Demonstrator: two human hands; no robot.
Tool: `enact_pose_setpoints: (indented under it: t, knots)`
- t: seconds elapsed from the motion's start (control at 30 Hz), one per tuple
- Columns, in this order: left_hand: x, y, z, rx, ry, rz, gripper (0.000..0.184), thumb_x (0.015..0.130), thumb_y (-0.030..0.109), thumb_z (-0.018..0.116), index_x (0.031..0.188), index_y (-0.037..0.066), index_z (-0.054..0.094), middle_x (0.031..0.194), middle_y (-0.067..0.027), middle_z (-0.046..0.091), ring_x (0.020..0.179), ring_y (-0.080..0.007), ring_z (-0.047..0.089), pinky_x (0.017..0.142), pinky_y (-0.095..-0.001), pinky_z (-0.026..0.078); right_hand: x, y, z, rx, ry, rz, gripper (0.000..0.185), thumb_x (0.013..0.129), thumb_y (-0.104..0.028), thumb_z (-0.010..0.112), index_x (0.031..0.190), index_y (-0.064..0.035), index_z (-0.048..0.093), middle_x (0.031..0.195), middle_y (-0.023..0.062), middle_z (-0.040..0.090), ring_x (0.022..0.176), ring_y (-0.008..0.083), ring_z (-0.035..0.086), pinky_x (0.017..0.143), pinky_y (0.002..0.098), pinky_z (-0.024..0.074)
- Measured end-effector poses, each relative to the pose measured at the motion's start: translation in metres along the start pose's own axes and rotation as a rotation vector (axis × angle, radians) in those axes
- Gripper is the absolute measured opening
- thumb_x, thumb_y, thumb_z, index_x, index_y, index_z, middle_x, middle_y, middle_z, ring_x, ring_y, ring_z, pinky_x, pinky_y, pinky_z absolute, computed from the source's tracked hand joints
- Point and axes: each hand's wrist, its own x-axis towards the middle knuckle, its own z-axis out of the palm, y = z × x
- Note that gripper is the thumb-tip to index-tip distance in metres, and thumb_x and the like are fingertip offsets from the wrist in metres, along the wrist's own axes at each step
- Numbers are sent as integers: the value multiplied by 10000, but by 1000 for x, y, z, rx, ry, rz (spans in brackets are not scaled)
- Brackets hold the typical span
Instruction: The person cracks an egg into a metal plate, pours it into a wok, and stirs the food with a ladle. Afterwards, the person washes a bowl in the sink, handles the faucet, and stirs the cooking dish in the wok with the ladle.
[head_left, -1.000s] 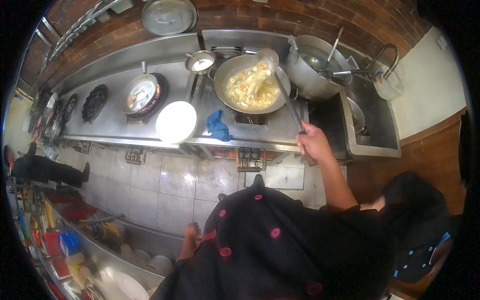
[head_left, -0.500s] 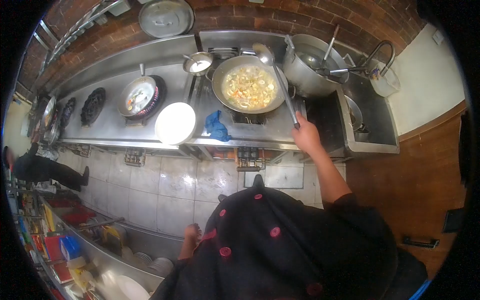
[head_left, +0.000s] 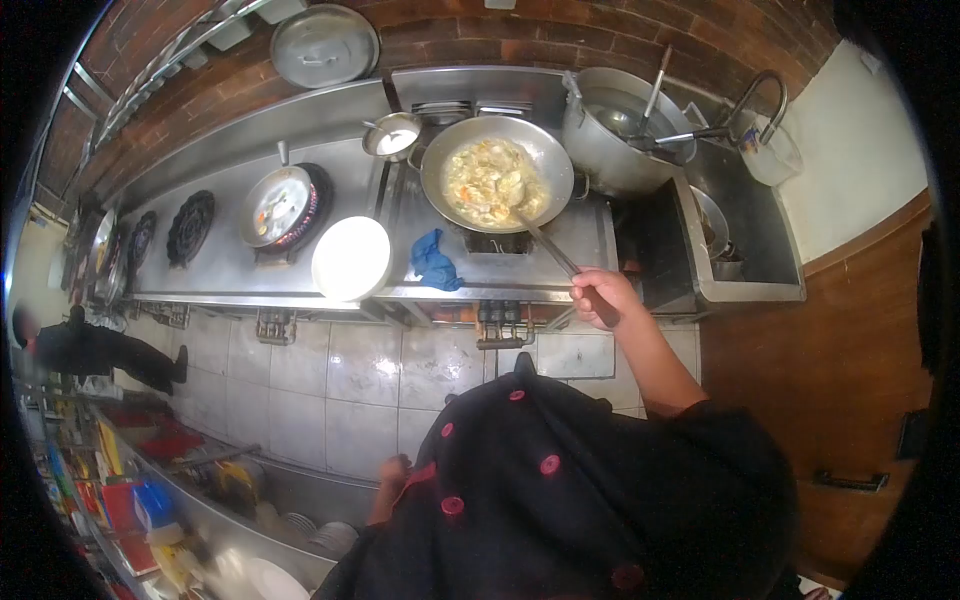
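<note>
My right hand is wrapped round the handle of a long ladle, whose bowl sits down in the food. That food, pale with orange bits in liquid, fills the middle of a wide wok on the stove. Low at my side is my left hand, its fingers curled and too small to make out clearly. Left of the wok lie a blue cloth and a white round container. A small metal bowl of white stuff stands behind them.
A frying pan sits over a lit burner at the left. At the right are a large pot and a sink with a faucet. Behind me runs a shelf with plates. Another person stands far left.
The ladle has come down from the wok's back rim into the food, and my right hand has shifted slightly downward. The co-worker at the right has gone out of view.
</note>
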Motion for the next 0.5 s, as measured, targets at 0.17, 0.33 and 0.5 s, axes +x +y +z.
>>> enact_pose_setpoints:
  t: [0.17, 0.33, 0.5]
  knots:
    - [3, -5, 11, -26, 17, -41, 250, 760, 272, 664, 896, 62, 651, 1019, -124, 632, 961, -318, 592, 817, -431, 481, -12, 2, 2, -579, 134, -262, 339, 821, -85, 556, 1151, -7, 539, 727, 77, 596, 490, 155, 526, 448, 278, 436]
    - [5, -8, 4, -98, 200, 37, 191, 782, 190, 644, 909, 47, 636, 996, -140, 627, 917, -342, 591, 797, -439, 485, -13, 8, -6, -1281, 491, -659, 661, 787, -104, 574, 1410, -33, 366, 690, 119, 590, 604, 207, 595, 598, 328, 483]
    - [16, -2, -7, -474, 75, -195, 176, 781, 108, 625, 935, 22, 621, 957, -155, 629, 883, -352, 597, 772, -413, 501, -53, -21, 28, -1415, 518, -485, 614, 781, -105, 565, 1379, -81, 428, 791, 171, 615, 681, 266, 620, 667, 354, 493]
